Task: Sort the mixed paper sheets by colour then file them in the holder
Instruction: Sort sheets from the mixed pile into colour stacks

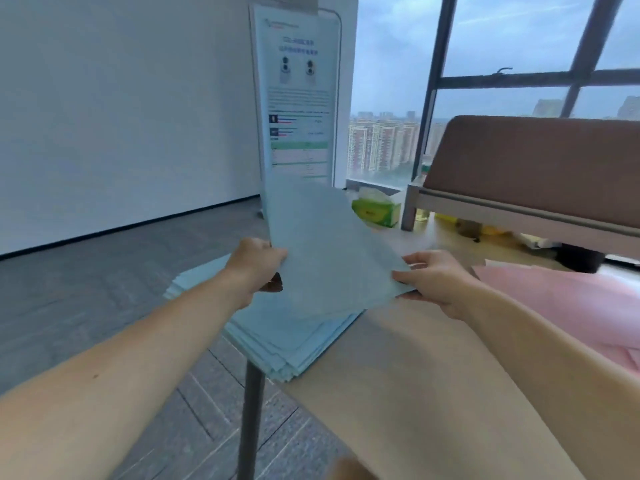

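We see the left hand [258, 261] and right hand [433, 282] each pinching an edge of a light-blue sheet [322, 251], lifted and tilted above the blue paper stack [294, 344] at the table's [398, 375] left corner; pink sheets [571, 306] lie right. Green tissue box [375, 211] sits far.

White wall [121, 98], grey herringbone floor [86, 271], daylit window [502, 39] overlooking towers.

I see a pale wooden table [415, 393] on a grey leg [251, 410]. A loose stack of light blue sheets [294, 351] lies at its left edge, corners overhanging. On the right lie pink sheets [571, 306]. At the far end sit a green tissue box [375, 211] and a grey-framed brown panel [526, 161].
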`<state>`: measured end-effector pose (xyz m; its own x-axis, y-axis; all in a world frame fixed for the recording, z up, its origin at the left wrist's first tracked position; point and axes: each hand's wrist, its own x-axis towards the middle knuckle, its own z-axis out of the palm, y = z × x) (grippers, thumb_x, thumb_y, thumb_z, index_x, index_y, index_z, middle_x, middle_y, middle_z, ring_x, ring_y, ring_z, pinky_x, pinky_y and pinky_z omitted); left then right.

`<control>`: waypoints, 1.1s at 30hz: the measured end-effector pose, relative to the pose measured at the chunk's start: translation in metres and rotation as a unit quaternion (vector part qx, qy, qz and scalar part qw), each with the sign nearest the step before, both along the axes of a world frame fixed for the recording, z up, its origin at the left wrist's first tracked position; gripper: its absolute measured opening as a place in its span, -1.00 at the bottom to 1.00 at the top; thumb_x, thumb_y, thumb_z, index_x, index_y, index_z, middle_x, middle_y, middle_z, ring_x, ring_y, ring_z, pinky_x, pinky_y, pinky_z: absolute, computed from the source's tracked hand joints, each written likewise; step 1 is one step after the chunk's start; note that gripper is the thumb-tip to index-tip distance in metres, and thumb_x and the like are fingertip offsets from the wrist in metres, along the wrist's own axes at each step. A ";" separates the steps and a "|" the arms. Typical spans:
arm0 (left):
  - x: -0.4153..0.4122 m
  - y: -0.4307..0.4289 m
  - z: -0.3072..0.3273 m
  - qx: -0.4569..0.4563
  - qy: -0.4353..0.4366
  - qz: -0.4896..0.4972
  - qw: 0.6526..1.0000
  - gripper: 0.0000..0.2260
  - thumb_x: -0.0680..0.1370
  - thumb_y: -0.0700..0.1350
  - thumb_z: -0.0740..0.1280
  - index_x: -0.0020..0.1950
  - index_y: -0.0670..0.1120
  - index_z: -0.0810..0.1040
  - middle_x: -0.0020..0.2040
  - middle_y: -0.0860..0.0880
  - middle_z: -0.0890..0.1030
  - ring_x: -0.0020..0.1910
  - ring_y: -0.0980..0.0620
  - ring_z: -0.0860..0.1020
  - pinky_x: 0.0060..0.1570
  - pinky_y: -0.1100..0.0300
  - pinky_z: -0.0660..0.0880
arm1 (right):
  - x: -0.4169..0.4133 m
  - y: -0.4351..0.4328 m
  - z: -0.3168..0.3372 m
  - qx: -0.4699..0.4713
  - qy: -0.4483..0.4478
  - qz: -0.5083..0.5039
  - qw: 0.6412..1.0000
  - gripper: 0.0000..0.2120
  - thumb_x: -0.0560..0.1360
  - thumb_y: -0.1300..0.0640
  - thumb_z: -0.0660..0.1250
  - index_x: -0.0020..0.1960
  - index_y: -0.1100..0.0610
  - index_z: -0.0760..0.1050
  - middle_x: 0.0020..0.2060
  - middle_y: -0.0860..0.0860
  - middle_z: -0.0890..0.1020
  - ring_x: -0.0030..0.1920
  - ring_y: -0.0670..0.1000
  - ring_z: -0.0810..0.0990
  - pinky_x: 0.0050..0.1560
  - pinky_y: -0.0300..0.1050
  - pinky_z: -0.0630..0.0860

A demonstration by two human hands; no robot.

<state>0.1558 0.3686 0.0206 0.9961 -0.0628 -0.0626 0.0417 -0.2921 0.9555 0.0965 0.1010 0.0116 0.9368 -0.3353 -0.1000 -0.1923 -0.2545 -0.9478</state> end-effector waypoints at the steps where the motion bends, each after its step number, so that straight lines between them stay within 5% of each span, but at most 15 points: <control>1: 0.001 0.022 -0.001 0.025 0.001 0.015 1.000 -0.87 0.59 -0.19 0.36 -0.15 -0.16 0.59 -0.31 -0.09 0.67 -0.42 0.00 0.62 -0.47 0.25 0.52 | 0.013 0.014 -0.001 -0.026 -0.009 0.003 1.000 -0.87 0.51 0.28 0.44 0.01 0.18 0.52 -0.14 0.08 0.61 -0.22 0.02 0.65 -0.38 -0.24 0.62; 4: -0.002 0.069 -0.007 0.096 0.027 0.032 0.995 -0.86 0.58 -0.14 0.41 -0.12 -0.18 0.60 -0.40 -0.02 0.68 -0.46 0.06 0.59 -0.44 0.26 0.47 | 0.050 0.042 -0.012 -0.094 -0.027 0.008 0.995 -0.85 0.44 0.21 0.53 -0.03 0.12 0.60 -0.12 0.09 0.67 -0.19 0.07 0.69 -0.20 -0.09 0.67; 7: -0.007 0.087 -0.019 0.164 0.045 0.025 0.985 -0.86 0.55 -0.13 0.42 -0.09 -0.21 0.63 -0.32 -0.05 0.72 -0.44 0.05 0.57 -0.44 0.27 0.44 | 0.067 0.059 -0.024 -0.202 -0.036 0.027 0.978 -0.84 0.45 0.15 0.52 0.01 0.07 0.63 -0.12 0.04 0.68 -0.24 0.01 0.67 -0.36 -0.25 0.52; 12: -0.011 0.084 -0.035 0.261 0.059 0.001 0.964 -0.83 0.50 -0.12 0.44 -0.18 -0.23 0.66 -0.34 -0.09 0.70 -0.53 0.06 0.50 -0.50 0.29 0.32 | 0.075 0.060 -0.040 -0.318 -0.047 0.051 0.946 -0.82 0.43 0.12 0.49 0.04 0.07 0.67 -0.11 0.03 0.68 -0.13 0.02 0.60 -0.22 -0.21 0.45; 17: -0.005 0.067 -0.020 0.453 -0.050 0.019 0.890 -0.63 0.42 0.11 0.47 -0.19 -0.21 0.53 -0.21 -0.19 0.60 -0.19 -0.09 0.62 -0.26 0.02 0.56 | 0.066 0.041 -0.043 -0.387 -0.051 0.037 0.920 -0.78 0.43 0.00 0.48 0.03 0.06 0.64 -0.03 0.03 0.67 -0.03 0.07 0.61 0.01 -0.07 0.57; 22: -0.013 -0.037 -0.006 0.378 -0.198 -0.087 0.900 -0.73 0.47 0.18 0.44 -0.12 0.00 0.54 -0.17 0.04 0.61 -0.16 0.02 0.58 -0.11 0.06 0.58 | 0.022 -0.035 -0.030 -0.417 -0.029 -0.042 0.907 -0.75 0.50 -0.08 0.42 0.06 0.06 0.62 -0.06 -0.01 0.66 -0.07 0.01 0.61 0.00 -0.02 0.59; 28: -0.061 -0.213 -0.039 0.326 -0.250 -0.322 0.853 -0.56 0.50 0.17 0.43 0.31 0.04 0.52 0.28 0.03 0.54 0.23 0.03 0.50 0.24 0.10 0.47 | -0.096 -0.159 -0.033 -0.422 0.018 -0.158 0.893 -0.86 0.52 0.00 0.41 -0.07 0.08 0.60 -0.11 0.00 0.63 -0.08 0.03 0.57 -0.05 -0.15 0.42; 33: -0.111 -0.309 -0.060 0.320 -0.304 -0.385 0.810 -0.41 0.53 0.17 0.39 0.50 -0.03 0.39 0.47 -0.03 0.41 0.44 -0.04 0.36 0.44 0.08 0.31 | -0.187 -0.231 -0.065 -0.401 0.058 -0.265 0.875 -0.65 0.48 -0.04 0.44 0.20 0.08 0.59 0.18 0.08 0.63 0.22 0.13 0.54 0.26 0.00 0.42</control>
